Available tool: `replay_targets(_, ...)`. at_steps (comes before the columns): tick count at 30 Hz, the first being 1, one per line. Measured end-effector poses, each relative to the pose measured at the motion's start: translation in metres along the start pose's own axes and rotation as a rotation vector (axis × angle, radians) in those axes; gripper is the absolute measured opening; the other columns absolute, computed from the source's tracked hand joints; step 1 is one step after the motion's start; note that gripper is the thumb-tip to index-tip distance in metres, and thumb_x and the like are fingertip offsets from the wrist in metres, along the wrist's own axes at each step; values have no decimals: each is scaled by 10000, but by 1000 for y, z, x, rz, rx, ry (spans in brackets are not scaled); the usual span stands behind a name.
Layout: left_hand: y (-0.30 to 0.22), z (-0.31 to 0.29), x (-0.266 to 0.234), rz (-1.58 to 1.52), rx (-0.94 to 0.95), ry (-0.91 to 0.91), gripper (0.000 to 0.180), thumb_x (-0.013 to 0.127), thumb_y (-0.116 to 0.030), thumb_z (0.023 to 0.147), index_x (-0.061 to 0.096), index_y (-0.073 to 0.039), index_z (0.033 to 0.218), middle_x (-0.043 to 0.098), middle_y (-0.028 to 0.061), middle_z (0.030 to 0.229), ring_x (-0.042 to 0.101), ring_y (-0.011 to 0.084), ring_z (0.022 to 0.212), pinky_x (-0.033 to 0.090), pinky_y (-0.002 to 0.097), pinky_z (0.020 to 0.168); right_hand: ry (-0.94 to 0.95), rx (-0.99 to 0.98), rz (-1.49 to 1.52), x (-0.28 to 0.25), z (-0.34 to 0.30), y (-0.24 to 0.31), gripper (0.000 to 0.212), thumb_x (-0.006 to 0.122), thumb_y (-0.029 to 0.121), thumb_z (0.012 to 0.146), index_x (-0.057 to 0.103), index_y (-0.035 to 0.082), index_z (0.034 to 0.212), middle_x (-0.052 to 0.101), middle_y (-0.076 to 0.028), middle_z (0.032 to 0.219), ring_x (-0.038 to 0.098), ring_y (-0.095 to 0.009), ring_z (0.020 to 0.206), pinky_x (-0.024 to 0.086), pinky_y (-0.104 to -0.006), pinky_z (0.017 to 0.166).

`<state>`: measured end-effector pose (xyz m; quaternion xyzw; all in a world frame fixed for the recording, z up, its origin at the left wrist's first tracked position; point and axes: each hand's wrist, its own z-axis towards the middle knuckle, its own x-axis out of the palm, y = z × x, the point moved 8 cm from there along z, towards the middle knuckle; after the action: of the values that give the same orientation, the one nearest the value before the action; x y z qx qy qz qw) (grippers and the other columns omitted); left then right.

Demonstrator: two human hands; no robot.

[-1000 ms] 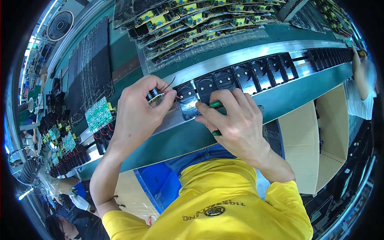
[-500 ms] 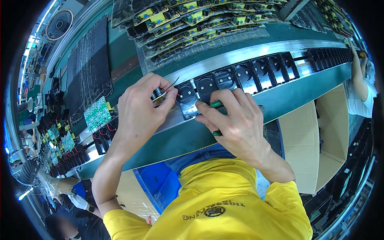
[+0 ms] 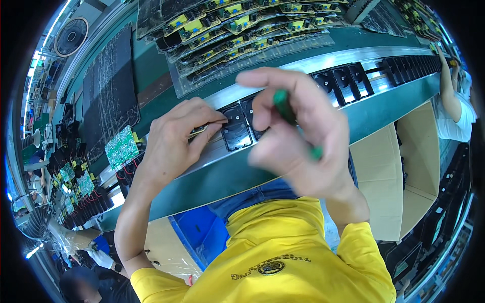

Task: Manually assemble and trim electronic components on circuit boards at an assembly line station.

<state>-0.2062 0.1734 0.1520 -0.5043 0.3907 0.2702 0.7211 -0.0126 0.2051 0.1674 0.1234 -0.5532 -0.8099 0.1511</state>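
My left hand (image 3: 177, 134) is closed in a pinch, fingertips at the left edge of a black plastic housing (image 3: 236, 129) on the metal rail. Between its fingers shows the edge of a small circuit board (image 3: 197, 131), mostly hidden. My right hand (image 3: 308, 131), smeared by motion, is raised over the row of housings to the right. Its fingers are curled round a green-handled tool (image 3: 284, 106), whose working end is hidden by the hand.
More black housings (image 3: 343, 83) line the rail (image 3: 298, 65). Stacked trays of yellow-and-black boards (image 3: 237, 30) stand behind. A green circuit board (image 3: 121, 149) with red wires is at left. Near the bench are a cardboard box (image 3: 376, 187) and a blue bin (image 3: 199, 230). Another person (image 3: 457, 108) works at far right.
My right hand has lifted off the housings with the green-handled tool and turned. My left fingertips have closed in toward the housing's edge; the dark wire that stuck up no longer shows.
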Motion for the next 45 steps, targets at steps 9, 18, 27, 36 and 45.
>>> replay_targets(9,7,1,8,153,264,13,120,779,-80,976,818,-137,1074,730,-19,1094,674,205,926,561,337,794,-203,122,739,36,48,-57,417,474,422,1205,692,75,1127,558,-18,856,464,-131,732,391,-290,677)
replay_targets(18,14,-2,12,195,333,-69,103,778,-87,963,803,-141,1048,719,-6,1077,663,206,892,559,335,768,-174,124,743,52,54,-67,386,445,391,1210,653,88,1093,491,-6,825,417,-119,707,369,-289,662)
replay_targets(27,-8,0,7,228,289,-57,79,783,-62,956,780,-118,1011,727,19,1089,678,216,883,564,349,765,-106,67,608,56,51,-63,262,486,257,1189,674,76,1167,557,-25,857,448,-114,717,376,-270,653)
replay_targets(36,-13,-8,0,58,11,-131,42,817,-96,998,782,-94,1021,689,29,1083,671,216,809,533,337,710,100,-269,-783,3,-13,21,310,904,104,922,889,164,1226,653,-46,1094,580,-178,859,487,-310,732)
replay_targets(45,-16,0,12,234,-24,-151,53,846,-106,979,801,-120,1002,608,-3,1104,663,185,802,491,338,649,155,-296,-1083,11,-42,-23,256,928,187,894,907,208,1148,623,-28,1137,573,-213,901,513,-351,804)
